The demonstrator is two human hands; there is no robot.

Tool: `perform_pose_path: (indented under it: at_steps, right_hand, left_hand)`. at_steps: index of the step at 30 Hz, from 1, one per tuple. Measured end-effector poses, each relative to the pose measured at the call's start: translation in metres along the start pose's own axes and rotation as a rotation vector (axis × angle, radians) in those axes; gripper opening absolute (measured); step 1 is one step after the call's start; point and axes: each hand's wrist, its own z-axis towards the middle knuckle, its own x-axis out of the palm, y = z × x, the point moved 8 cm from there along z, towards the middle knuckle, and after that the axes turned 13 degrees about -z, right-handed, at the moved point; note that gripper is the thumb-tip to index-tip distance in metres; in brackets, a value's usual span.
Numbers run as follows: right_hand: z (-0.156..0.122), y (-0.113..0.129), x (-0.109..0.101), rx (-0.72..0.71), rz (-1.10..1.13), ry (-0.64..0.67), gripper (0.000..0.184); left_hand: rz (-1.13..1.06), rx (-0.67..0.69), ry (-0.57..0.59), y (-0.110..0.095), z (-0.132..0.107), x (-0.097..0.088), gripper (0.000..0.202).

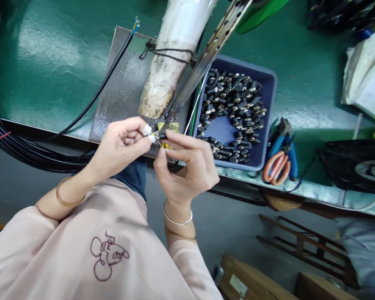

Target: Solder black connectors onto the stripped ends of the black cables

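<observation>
Over the near edge of a grey metal plate (pixel 112 96), my two hands meet at the tip of a soldering iron (pixel 187 89) that slants down from above. My left hand (pixel 123 141), with white wraps on its thumb and index fingertip, pinches thin wire ends (pixel 153 134). Close against them, my right hand (pixel 189 162) is closed, its fingers on a small black connector (pixel 162 136) that is mostly hidden. A thin strand also shows by its thumb, too fine to make out. Just behind the fingertips lies a yellow sponge (pixel 171 126).
A blue bin (pixel 270 112) of black connectors with metal pins stands to the right, beside pliers (pixel 276 166) and blue-handled cutters (pixel 292 162). A wrapped white duct (pixel 175 50) hangs over the plate. Coiled black cable (pixel 34 152) lies left, one stripped end (pixel 135 27) reaching over the plate.
</observation>
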Motion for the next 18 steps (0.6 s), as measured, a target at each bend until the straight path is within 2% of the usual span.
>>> perform_pose_path:
  at_steps: [4, 7, 10, 12, 13, 14, 18]
  right_hand:
    - [-0.003, -0.002, 0.002, -0.012, 0.020, 0.047, 0.019]
    - [-0.004, -0.005, -0.001, 0.038, 0.046, 0.036, 0.016]
    - [-0.005, -0.012, -0.011, 0.163, 0.162, -0.075, 0.011]
    - [-0.007, -0.018, -0.023, 0.242, 0.157, -0.184, 0.006]
    - [-0.007, -0.019, -0.026, 0.270, 0.120, -0.185, 0.007]
    - [-0.006, -0.020, -0.025, 0.292, 0.076, -0.137, 0.010]
    - [-0.003, -0.021, -0.003, 0.330, 0.079, 0.252, 0.020]
  left_hand:
    - [0.022, -0.049, 0.025, 0.002, -0.001, 0.001, 0.015]
    - [0.045, -0.042, 0.035, 0.003, -0.004, 0.002, 0.016]
    - [0.093, 0.008, 0.055, 0.001, -0.009, 0.005, 0.018]
    - [0.142, 0.063, 0.062, -0.002, -0.013, 0.006, 0.018]
    - [0.168, 0.093, 0.068, -0.004, -0.014, 0.006, 0.017]
    - [0.191, 0.125, 0.076, -0.007, -0.016, 0.007, 0.017]
    - [0.263, 0.256, 0.118, -0.018, -0.022, 0.009, 0.016]
